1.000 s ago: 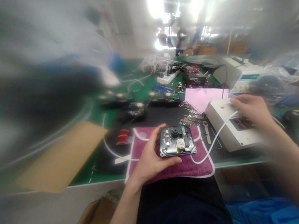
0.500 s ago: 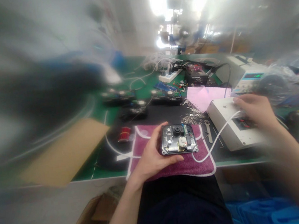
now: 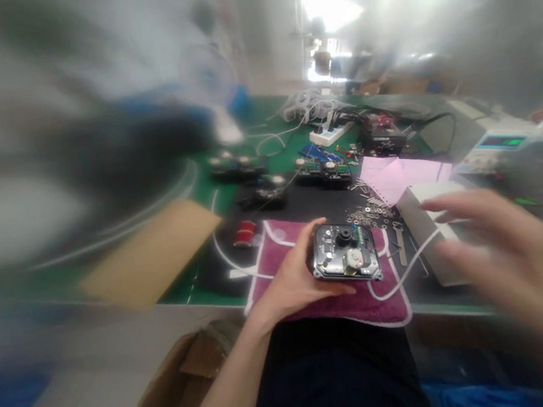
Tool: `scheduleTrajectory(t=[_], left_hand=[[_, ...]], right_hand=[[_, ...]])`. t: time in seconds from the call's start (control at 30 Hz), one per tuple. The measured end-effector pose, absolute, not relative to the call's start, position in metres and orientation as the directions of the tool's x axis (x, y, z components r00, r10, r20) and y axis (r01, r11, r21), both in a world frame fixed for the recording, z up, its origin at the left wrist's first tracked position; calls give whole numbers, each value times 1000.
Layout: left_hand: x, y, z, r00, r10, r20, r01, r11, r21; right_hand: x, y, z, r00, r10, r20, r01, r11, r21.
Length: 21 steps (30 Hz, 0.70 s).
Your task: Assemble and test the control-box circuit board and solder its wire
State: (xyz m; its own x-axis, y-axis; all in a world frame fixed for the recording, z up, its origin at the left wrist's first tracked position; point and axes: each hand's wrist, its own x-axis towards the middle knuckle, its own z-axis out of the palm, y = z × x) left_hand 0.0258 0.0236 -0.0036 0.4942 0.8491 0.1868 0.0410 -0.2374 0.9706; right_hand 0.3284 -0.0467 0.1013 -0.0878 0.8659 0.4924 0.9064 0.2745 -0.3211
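Note:
My left hand point(image 3: 295, 281) is closed around the left side of an electronic camera unit point(image 3: 345, 254), its lens and exposed parts facing up. The unit is held above a purple towel point(image 3: 285, 299) with white edging. A white cable point(image 3: 399, 288) loops from beneath it toward the white box point(image 3: 420, 236) on the right. In front of that box is my right hand point(image 3: 522, 262), blurred, with thumb and fingers apart and nothing visible between them; it hides much of the box.
Several small circuit assemblies point(image 3: 325, 170) stand on the black mat behind the towel. Loose screws and nuts point(image 3: 371, 213), a wrench point(image 3: 400, 244), pink paper point(image 3: 401, 175) and a red wire spool point(image 3: 245, 233) lie about. A bench instrument point(image 3: 490, 146) stands right; cardboard point(image 3: 152, 254) lies left.
My right hand has come away from the top of the white box, and its fingers have spread. The view has turned left, shifting everything rightward. My left hand keeps hold of the camera unit.

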Motion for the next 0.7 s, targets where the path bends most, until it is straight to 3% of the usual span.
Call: scheduleTrajectory(t=[0.07, 0.17, 0.33, 0.43, 0.53, 0.7], left_hand=[[27, 23, -2, 485, 855, 183, 32, -227, 973], [28, 23, -1, 483, 858, 175, 25, -213, 977], [27, 25, 1, 524, 824, 218, 9, -262, 965], [29, 26, 1, 546, 822, 161, 87, -247, 965], [33, 26, -1, 538, 833, 126, 201, -272, 941], [33, 25, -7, 566, 797, 212, 259, -416, 871]], right_hand=[[292, -48, 100, -377, 853, 360, 781, 502, -371], [262, -30, 81, -489, 834, 257, 735, 552, -395], [258, -7, 50, -440, 832, 339, 715, 552, -428], [258, -13, 55, -377, 841, 388, 697, 534, -478], [259, -26, 73, -248, 854, 458, 721, 478, -501], [273, -44, 90, 17, 841, 540, 742, 351, -571]])
